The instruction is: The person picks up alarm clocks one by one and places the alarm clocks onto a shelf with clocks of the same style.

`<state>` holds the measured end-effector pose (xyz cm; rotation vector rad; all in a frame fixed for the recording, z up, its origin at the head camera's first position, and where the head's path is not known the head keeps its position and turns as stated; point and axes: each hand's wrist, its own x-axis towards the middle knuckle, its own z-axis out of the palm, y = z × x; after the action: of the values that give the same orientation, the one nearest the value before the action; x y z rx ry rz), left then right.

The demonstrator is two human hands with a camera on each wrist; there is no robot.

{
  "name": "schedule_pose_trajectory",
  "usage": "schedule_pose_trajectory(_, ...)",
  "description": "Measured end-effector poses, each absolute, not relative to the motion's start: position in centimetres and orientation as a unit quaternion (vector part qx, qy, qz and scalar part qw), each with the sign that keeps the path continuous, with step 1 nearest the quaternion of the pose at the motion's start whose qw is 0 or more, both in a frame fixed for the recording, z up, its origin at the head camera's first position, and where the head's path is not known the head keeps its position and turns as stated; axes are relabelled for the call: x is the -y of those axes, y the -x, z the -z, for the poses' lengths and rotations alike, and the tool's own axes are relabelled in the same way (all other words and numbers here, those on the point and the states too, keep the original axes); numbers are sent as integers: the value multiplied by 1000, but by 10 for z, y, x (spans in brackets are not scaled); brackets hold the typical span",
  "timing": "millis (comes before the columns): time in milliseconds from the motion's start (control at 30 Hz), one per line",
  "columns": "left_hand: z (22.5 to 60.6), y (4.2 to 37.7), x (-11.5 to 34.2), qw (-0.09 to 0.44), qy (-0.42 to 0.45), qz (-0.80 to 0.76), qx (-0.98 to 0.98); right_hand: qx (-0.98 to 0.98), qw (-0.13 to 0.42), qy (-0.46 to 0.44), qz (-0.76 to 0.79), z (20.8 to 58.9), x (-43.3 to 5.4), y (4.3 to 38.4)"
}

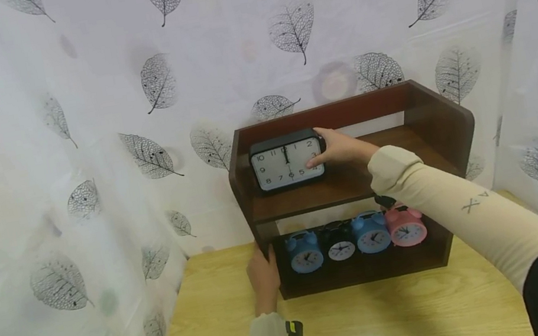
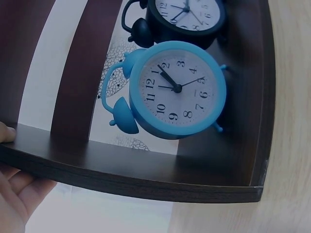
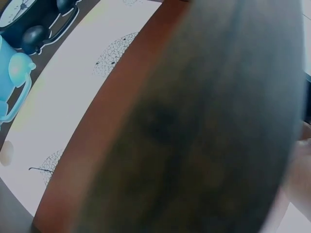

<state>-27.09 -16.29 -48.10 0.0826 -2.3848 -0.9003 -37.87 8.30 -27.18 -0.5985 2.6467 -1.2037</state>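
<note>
A black-framed rectangular clock (image 1: 271,168) with a white face stands at the left of the upper level of a dark brown wooden shelf (image 1: 448,127). My right hand (image 1: 343,146) holds the clock by its right edge, thumb on the face; the other fingers are partly hidden behind it. Lower down, my left hand (image 1: 263,277) grips the shelf's left side panel (image 2: 126,177), the thumb on the inner side and fingers outside. Closest to that hand on the lower level is a blue twin-bell alarm clock (image 2: 177,90). The right wrist view is largely blocked by a blurred dark board.
Beside the blue clock on the lower level are a black alarm clock (image 1: 341,250), another blue alarm clock (image 1: 372,240) and a pink alarm clock (image 1: 409,234). The shelf stands on a light wooden table (image 1: 210,322), before a white leaf-print curtain (image 1: 234,30).
</note>
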Motion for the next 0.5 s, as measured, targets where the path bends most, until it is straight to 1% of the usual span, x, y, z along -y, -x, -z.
schedule_pose_trajectory(500, 481, 272, 164, 290, -34, 343, 893, -891, 82, 198, 400, 279, -86, 378)
